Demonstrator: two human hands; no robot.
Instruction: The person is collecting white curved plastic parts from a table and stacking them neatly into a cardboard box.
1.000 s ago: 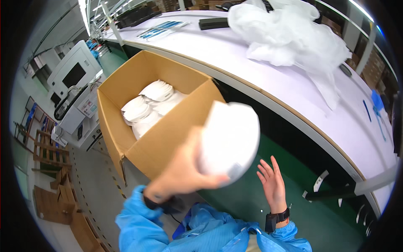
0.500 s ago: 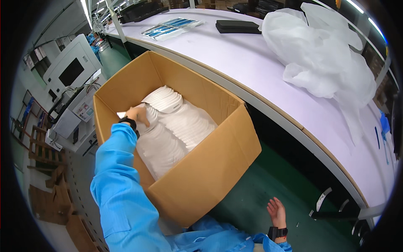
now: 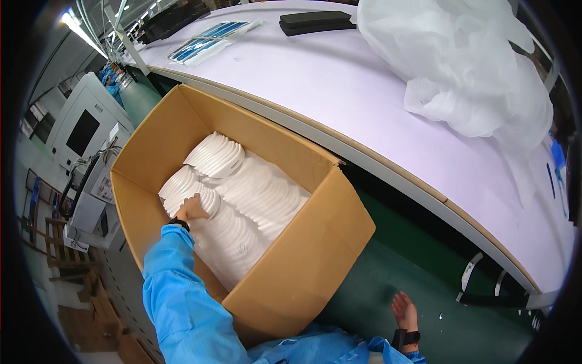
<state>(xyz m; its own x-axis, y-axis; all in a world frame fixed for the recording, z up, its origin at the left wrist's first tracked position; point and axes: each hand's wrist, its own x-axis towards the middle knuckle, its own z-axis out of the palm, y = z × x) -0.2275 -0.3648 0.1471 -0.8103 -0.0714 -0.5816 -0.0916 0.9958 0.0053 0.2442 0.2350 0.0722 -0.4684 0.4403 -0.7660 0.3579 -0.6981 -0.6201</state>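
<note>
My left hand [image 3: 193, 208] reaches into a large open cardboard box [image 3: 303, 255]. Its fingers are apart and rest against the left row of thin white curved pieces [image 3: 182, 182]; nothing is plainly gripped. A second row of the same white pieces [image 3: 215, 155] lies alongside, nearer the table. Thin whitish wrapping [image 3: 260, 188] seems to cover much of both rows toward the near end. My right hand [image 3: 405, 310] hangs low beside the box, palm partly up, fingers loosely stretched and holding nothing.
A long white table [image 3: 315, 79] curves past the box's far side. On it are crumpled translucent white plastic [image 3: 467, 73], black foam blocks [image 3: 318, 22] and blue strips in clear wrap [image 3: 212, 39]. A grey-white machine [image 3: 88, 124] and wooden pallets [image 3: 66, 242] stand left.
My left hand has moved nearer me from the row's far end, where a white piece showed beside it. More white curved pieces now show there. The view has shifted; my right hand stays low.
</note>
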